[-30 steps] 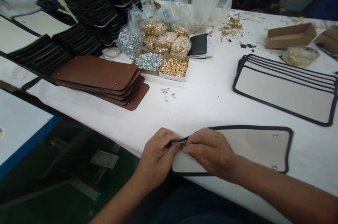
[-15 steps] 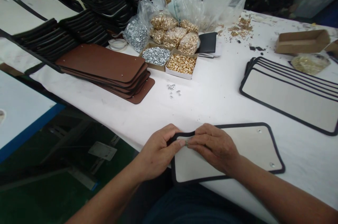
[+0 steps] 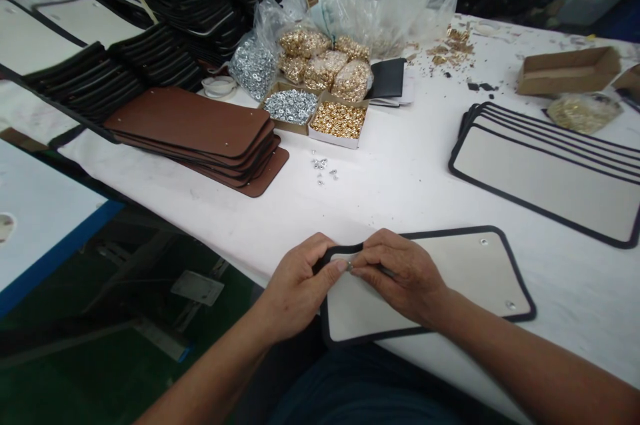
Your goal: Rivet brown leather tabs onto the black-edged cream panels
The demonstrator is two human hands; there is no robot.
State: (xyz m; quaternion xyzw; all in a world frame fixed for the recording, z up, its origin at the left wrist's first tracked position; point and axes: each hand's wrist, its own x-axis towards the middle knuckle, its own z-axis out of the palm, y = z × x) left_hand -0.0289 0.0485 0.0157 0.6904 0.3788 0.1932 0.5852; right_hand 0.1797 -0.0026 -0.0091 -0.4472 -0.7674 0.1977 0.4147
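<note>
One panel (image 3: 457, 268) | left hand (image 3: 295, 288) holds edge | right hand (image 3: 410, 275) at metal stud (image 3: 349, 266)

No text, label, brand, number or sign can be read.
</note>
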